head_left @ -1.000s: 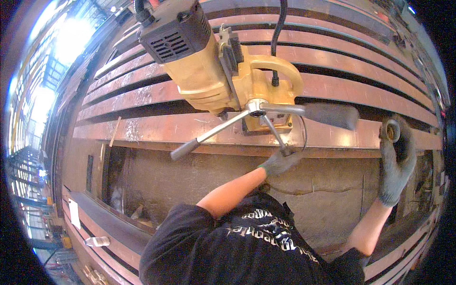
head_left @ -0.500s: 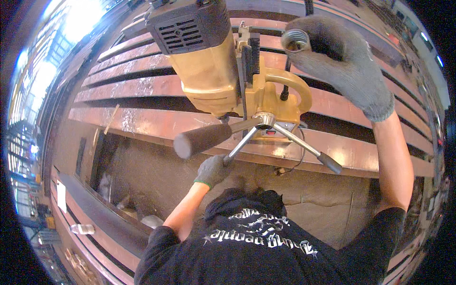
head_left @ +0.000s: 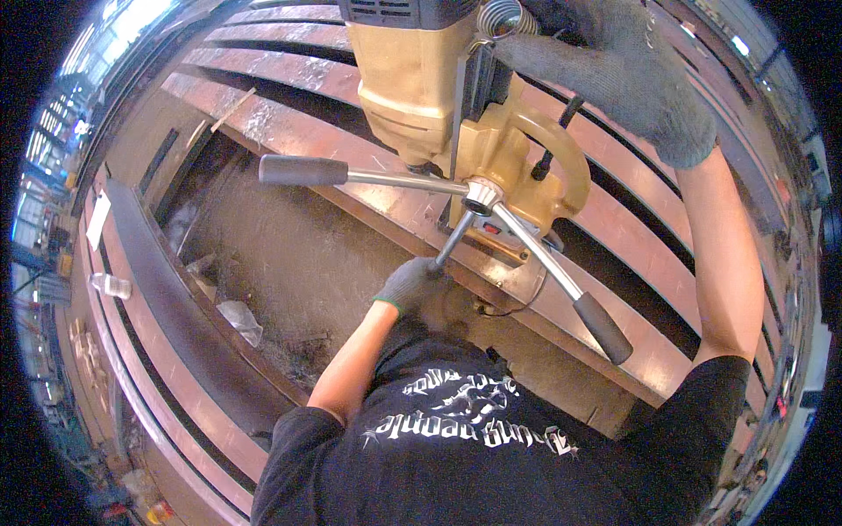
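A magnetic-base drill with a yellow body [head_left: 399, 79] and dark motor housing stands on a reddish-brown steel beam [head_left: 605, 298]. Its three-spoked feed handle [head_left: 481, 197] has black grips on two visible spokes. My left hand [head_left: 408, 285], in a grey glove, is closed round the end of the third spoke, hiding that grip. Up beside the motor, my gloved right hand [head_left: 614, 79] wraps round something with a ridged, round, open mouth [head_left: 507, 19]. The rest of that thing is hidden by the fingers and the drill. The drill's tip is mostly out of sight behind the handle.
Several more beams run behind the drill with dark gaps between them. A yellow carrying loop [head_left: 566, 153] is on the drill's right side. On the beams at the left lies a clear bottle [head_left: 110, 285]. A cable [head_left: 526, 307] hangs below the drill base.
The feed handle has turned, with my left hand still on its spoke. The view has shifted, so the drill appears higher and further right. My right hand appears higher, nearer the motor.
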